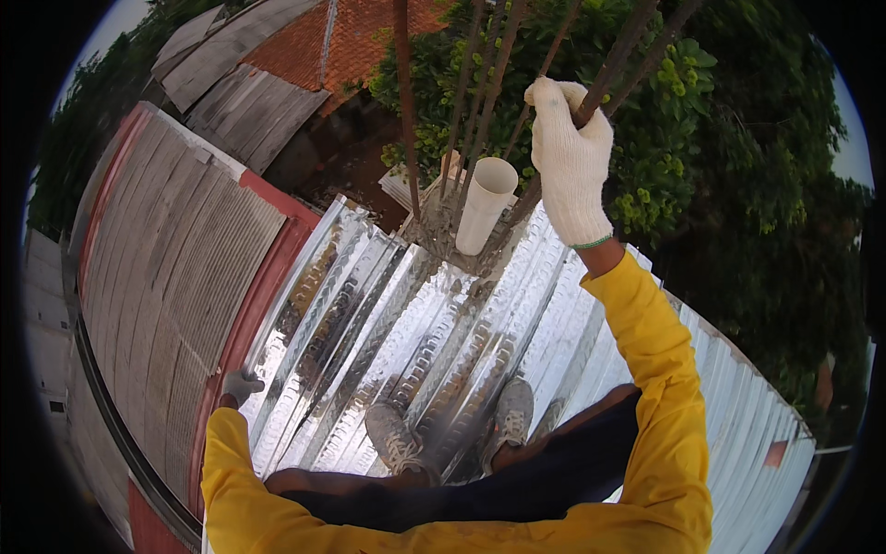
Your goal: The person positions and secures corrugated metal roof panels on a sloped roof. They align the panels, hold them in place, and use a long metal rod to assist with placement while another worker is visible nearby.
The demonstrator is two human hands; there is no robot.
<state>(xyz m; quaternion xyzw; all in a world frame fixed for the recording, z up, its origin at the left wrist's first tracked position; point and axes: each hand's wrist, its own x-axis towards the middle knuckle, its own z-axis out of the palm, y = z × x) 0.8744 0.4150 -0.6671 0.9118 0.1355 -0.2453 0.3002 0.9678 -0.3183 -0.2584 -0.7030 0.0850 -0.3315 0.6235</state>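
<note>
My right hand (pixel 572 152), in a white knit glove with a green hem, is raised with its fingers wrapped round a rusty steel rebar (pixel 620 65). Low at the left, my left hand (pixel 242 386), in a greyish glove, rests on the edge of the shiny corrugated metal decking (pixel 406 314), beside a red beam (pixel 261 277). Its fingers look stretched out with nothing in them, though they are small here. A pale plastic pipe (pixel 486 205) stands up from rough concrete (pixel 441 242), left of my right forearm. Both my shoes are on the decking.
Several more upright rebars (pixel 403 102) rise around the pipe. A weathered corrugated roof (pixel 189 231) lies left of the red beam. Beyond the decking's far edge are leafy trees (pixel 757 166) and an orange tiled roof (pixel 355 42). The decking's right edge borders a drop.
</note>
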